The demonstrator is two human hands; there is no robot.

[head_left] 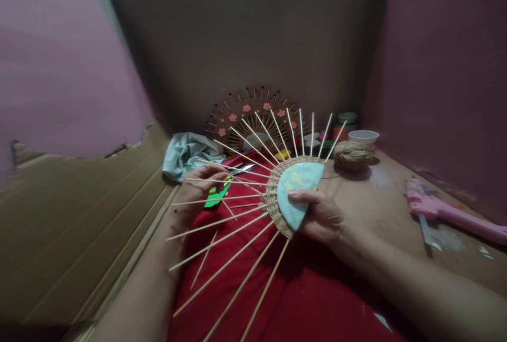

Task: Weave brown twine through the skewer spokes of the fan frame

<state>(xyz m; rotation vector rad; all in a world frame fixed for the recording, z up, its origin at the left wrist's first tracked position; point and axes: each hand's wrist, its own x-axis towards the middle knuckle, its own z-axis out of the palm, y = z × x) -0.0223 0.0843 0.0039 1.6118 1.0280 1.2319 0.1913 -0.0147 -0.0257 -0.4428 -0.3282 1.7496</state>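
My right hand point(322, 215) grips a half-round woven fan by its flat side, thumb over the pale blue cloth centre with yellow patches. A band of twine weaving point(272, 202) curves around that cloth, and long thin wooden sticks spread out from it. On the left, my left hand point(206, 179) is closed behind the sticks, its fingertips pinching a thin strand of twine point(247, 184) that leads to the woven band. Red cloth point(237, 257) lies beneath the fan, with loose sticks on it.
A finished-looking fan with pink flowers point(246, 108) leans at the back wall. Light blue cloth point(178, 154), scissors point(241, 169) and a green piece point(216, 198) lie left. Right are a twine ball point(353, 155), a white bowl point(363, 137), jars and a pink glue gun point(431, 204).
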